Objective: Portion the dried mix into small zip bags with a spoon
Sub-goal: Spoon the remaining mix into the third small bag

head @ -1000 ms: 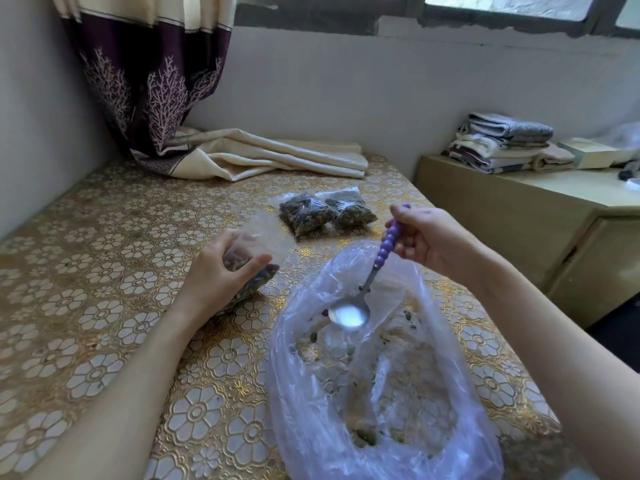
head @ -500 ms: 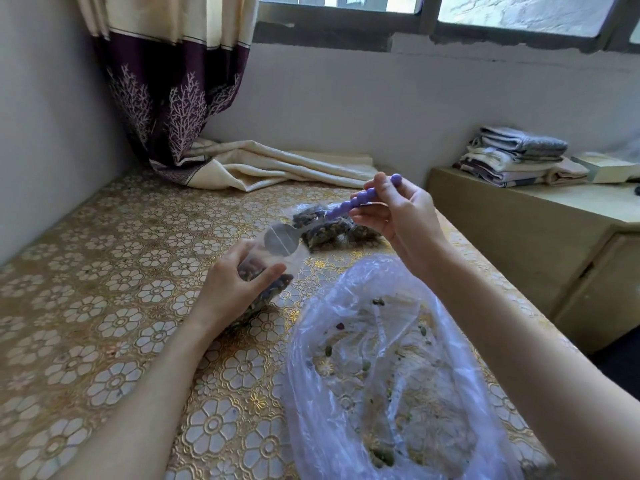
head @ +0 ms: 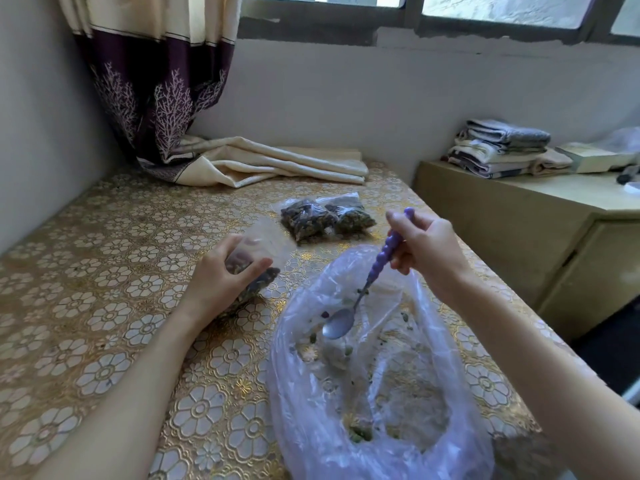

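Note:
My left hand [head: 221,282] grips a small clear zip bag [head: 258,261], partly filled with dark dried mix, standing on the table. My right hand [head: 427,249] holds a spoon [head: 367,289] by its purple beaded handle. The metal bowl of the spoon points down inside the large clear plastic bag [head: 374,382]. Only scattered bits of green and brown mix lie in that bag. Two filled zip bags [head: 325,218] rest side by side on the table behind it.
The table [head: 104,271] carries a gold floral cloth. A folded cream cloth [head: 277,164] and a purple curtain [head: 152,98] sit at the back. A wooden cabinet [head: 554,230] with stacked towels [head: 502,147] stands to the right.
My right hand has swung the spoon from the mouth of the small zip bag back down into the large plastic bag. My left hand still holds the small bag.

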`<state>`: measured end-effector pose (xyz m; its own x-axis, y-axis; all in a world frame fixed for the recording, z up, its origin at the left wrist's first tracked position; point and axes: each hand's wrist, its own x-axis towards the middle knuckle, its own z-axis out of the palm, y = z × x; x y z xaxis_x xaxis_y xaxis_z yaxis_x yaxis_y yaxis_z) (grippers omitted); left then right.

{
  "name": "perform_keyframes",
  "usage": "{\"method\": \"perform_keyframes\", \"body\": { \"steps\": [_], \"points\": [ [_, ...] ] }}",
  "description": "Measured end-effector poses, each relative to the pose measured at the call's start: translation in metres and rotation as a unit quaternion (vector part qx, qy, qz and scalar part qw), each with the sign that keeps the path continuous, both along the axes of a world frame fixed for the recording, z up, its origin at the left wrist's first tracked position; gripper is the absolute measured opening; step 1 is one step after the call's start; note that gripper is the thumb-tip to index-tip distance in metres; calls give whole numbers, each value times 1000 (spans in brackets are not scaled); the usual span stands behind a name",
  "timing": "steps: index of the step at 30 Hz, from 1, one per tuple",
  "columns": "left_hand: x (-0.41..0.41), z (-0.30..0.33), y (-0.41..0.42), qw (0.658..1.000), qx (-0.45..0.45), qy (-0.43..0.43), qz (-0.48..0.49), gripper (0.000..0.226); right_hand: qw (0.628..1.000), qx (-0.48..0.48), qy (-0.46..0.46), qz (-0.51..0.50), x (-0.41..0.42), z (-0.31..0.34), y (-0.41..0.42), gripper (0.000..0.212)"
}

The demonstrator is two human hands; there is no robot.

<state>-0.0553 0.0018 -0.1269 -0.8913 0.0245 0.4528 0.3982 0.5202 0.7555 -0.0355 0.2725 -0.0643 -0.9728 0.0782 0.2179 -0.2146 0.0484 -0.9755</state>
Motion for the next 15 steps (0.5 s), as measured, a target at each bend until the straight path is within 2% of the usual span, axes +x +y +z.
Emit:
{"method": "perform_keyframes", "body": {
  "steps": [2,5,11,15],
  "points": [
    [0,0,0,1000,-4,3,2,45,1000,1,-11,16,3,-6,-6,29],
    [1,0,0,1000,-5,5,2,45,998,-56,-17,25,3,-11,-18,26],
    [0,1,-1,1000,6,10,7,32,992,-121,15,-26,0,-16,-26,25],
    [-1,3,-1,1000,8,10,9,27,992,-117,37,-17,-1,-16,-25,21]
  ]
}}
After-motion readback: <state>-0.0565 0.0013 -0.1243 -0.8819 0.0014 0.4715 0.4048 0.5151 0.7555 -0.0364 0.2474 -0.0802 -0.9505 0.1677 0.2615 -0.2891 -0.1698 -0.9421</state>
